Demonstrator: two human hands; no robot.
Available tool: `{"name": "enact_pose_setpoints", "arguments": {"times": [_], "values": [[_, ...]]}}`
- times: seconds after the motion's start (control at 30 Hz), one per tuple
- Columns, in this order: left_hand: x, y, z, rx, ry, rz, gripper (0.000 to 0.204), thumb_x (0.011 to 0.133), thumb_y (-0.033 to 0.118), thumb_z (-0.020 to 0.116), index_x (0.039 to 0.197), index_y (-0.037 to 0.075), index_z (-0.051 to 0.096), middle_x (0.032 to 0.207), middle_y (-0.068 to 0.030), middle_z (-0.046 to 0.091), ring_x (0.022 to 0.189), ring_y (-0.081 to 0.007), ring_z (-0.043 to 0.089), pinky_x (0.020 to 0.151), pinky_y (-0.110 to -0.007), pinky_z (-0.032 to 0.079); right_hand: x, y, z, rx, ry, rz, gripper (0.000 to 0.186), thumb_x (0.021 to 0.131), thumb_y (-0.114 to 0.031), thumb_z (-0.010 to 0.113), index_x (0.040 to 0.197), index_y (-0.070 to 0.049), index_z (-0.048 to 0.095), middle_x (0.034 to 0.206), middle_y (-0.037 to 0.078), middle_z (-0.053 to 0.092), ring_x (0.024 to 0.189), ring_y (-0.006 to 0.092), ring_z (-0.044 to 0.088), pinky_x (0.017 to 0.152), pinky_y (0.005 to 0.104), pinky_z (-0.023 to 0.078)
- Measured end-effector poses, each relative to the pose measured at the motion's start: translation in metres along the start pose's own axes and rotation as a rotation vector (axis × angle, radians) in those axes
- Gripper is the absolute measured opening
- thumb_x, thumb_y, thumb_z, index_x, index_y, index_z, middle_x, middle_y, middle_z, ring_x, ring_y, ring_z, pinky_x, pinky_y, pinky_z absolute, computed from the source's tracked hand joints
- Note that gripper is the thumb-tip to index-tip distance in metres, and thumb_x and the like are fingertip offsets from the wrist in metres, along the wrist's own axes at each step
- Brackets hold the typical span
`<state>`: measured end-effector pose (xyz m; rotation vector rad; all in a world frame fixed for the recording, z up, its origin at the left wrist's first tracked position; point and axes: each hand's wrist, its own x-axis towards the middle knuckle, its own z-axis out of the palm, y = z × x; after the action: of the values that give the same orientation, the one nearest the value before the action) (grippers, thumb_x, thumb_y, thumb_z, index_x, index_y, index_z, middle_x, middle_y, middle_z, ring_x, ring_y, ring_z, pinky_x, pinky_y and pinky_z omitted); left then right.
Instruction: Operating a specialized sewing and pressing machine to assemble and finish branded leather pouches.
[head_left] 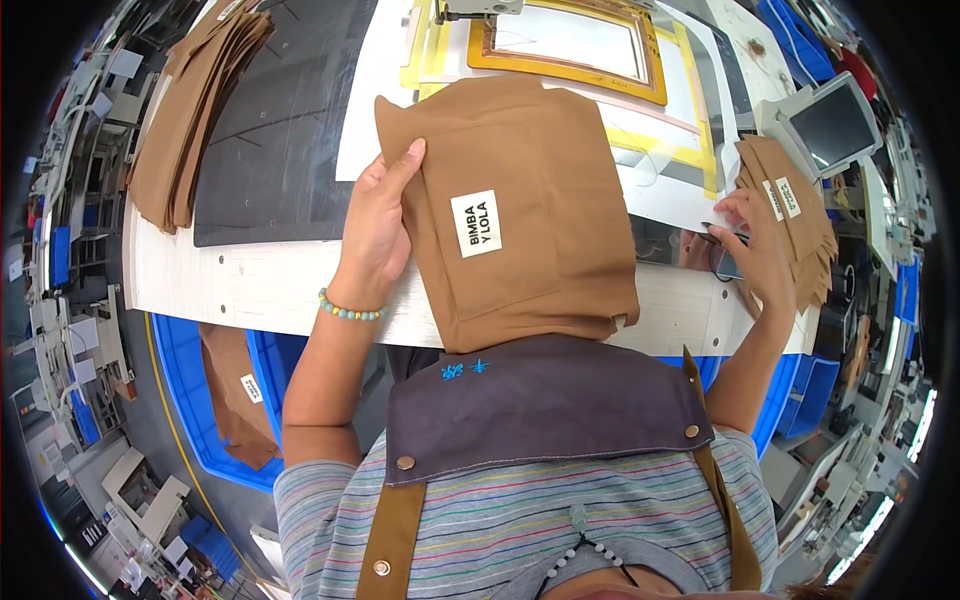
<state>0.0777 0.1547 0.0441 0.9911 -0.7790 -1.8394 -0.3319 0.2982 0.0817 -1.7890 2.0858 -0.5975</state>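
A brown fabric panel (pixel 570 210) with a sewn-on white label (pixel 477 224) lies at the table's near edge, in front of my apron. My left hand (pixel 385 215) grips its left edge, thumb on top and fingers hidden beneath. My right hand (pixel 755 240) is off to the right, fingers curled at a thin black looped object (pixel 714 240) whose kind I cannot make out. That hand is beside a stack of brown labelled panels (pixel 795 215) at the table's right edge.
An orange-yellow frame (pixel 566 75) lies at the back under a machine head (pixel 480 8). More brown pieces (pixel 195 120) are piled on the left, beside a dark mat (pixel 275 150). A grey screen (pixel 832 120) stands back right. Blue bins (pixel 185 370) sit below the table.
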Motion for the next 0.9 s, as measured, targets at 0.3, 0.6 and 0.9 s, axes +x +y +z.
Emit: {"name": "enact_pose_setpoints", "arguments": {"times": [0.3,0.6,0.9], "values": [[0.003,-0.001,0.000,-0.030,0.014,-0.041,0.028,0.109,0.022,0.059,0.127,0.001,0.065,0.123,-0.0073,0.073,0.111,-0.0140,0.069,0.099,-0.031,0.053,0.009,0.003,-0.021,0.051,-0.240,0.048,0.011,0.088,-0.007,0.073,0.090,0.001,0.065,0.086,0.006,0.064,0.082,0.0164,0.060,0.076,0.0327,0.048],[0.005,-0.004,0.028,0.020,-0.043,-0.014,0.030,0.109,0.023,0.059,0.127,0.000,0.065,0.124,-0.0083,0.073,0.111,-0.0146,0.069,0.099,-0.030,0.054,0.048,-0.111,0.048,0.940,-0.110,-0.115,0.014,0.110,-0.021,0.053,0.112,-0.008,0.057,0.075,-0.003,0.055,0.065,0.0042,0.054,0.057,0.0181,0.039],[0.013,-0.018,0.033,-0.057,-0.073,-0.004,0.031,0.110,0.023,0.055,0.129,0.000,0.063,0.127,-0.0094,0.071,0.115,-0.0172,0.067,0.102,-0.033,0.052,0.090,-0.168,0.125,0.711,-0.203,-0.129,0.029,0.105,-0.031,0.062,0.095,-0.003,0.064,0.069,0.003,0.055,0.063,0.0116,0.049,0.059,0.0323,0.040]]}}
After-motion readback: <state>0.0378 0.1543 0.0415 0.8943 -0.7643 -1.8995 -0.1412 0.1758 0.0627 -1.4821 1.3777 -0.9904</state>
